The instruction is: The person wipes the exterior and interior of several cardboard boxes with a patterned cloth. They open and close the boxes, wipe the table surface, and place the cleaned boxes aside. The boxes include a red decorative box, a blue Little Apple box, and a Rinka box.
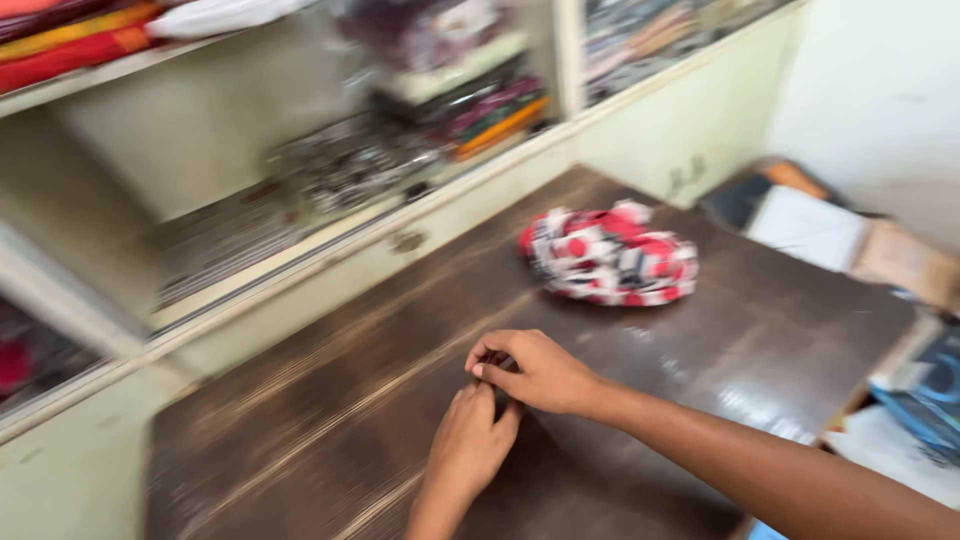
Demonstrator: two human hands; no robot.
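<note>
On the dark table [300,430], both hands meet: the right hand [540,372] pinches something tiny, too blurry to name; the left hand [468,448] curls closed beside it; it seems light, best held by fingertips

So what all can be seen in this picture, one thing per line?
table: one, dark brown wood, fills the middle of the view
cloth bundle: one, red, white and dark patterned, on the far part of the table, apart from the hands
cabinet: one, pale cream with glass-fronted shelves, behind the table
folded fabrics: several, red, orange and mixed colours, stacked on the shelves; blurred
papers and box: a few, white and tan, right of the table by the wall
blue item: one, at the right edge; too blurred to tell
left hand: one, on the table, fingertips meeting the right hand
right hand: one, fingers pinched together over something too small to make out
</note>
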